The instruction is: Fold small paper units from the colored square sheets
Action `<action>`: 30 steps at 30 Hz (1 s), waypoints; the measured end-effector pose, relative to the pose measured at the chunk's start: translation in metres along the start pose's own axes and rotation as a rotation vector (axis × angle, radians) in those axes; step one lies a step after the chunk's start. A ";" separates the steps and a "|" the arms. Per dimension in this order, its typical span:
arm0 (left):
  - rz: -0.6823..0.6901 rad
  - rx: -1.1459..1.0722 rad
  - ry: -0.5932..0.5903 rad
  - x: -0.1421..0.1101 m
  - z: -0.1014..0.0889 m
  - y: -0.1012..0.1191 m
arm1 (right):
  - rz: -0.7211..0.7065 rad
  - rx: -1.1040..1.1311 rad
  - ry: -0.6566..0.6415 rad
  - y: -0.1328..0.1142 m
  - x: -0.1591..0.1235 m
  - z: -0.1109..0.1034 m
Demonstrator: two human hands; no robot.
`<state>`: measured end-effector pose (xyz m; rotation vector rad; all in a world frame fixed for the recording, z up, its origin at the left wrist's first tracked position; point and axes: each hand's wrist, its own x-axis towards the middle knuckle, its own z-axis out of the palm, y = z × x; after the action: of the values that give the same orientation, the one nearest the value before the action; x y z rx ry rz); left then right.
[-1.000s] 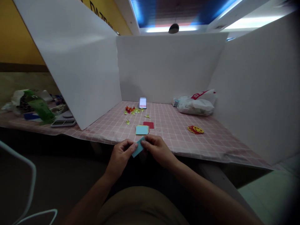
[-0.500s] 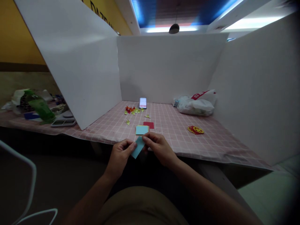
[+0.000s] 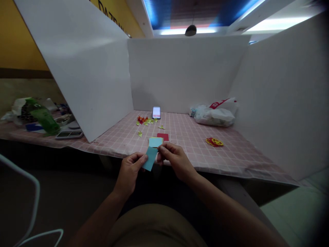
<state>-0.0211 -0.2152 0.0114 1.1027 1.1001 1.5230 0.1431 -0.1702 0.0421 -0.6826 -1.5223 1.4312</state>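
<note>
A blue sheet of paper (image 3: 150, 159) is held in front of the table edge, tilted, with its long side running up to the right. My left hand (image 3: 131, 168) pinches its left side, thumb on top. At its upper right corner are the closed fingertips of my right hand (image 3: 176, 159), thumb against forefinger. Just beyond, a stack of paper (image 3: 155, 142) with a light blue sheet on top lies on the table. A red paper piece (image 3: 162, 137) sits behind it, partly covered. Small folded yellow-green paper figures (image 3: 140, 134) and red-orange paper figures (image 3: 142, 119) lie farther back.
A phone (image 3: 156, 112) with a lit screen stands at the back of the checked tablecloth (image 3: 180, 132). On the right are red and yellow cut-out shapes (image 3: 214, 142) and a white plastic bag (image 3: 216, 115). White panels (image 3: 190, 73) enclose the table; a green bottle (image 3: 43, 116) and scale (image 3: 69, 134) are outside, left.
The blue paper has turned to a more upright slant and shows more of its face. My right fingertips have shifted slightly from its top edge to the upper right corner.
</note>
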 end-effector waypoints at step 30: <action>-0.080 0.002 -0.159 0.001 -0.003 0.000 | -0.027 -0.240 -0.123 0.006 0.002 -0.005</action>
<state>-0.0240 -0.2144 0.0112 1.1475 1.0244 1.3479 0.1455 -0.1648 0.0365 -0.7244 -1.8131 1.3026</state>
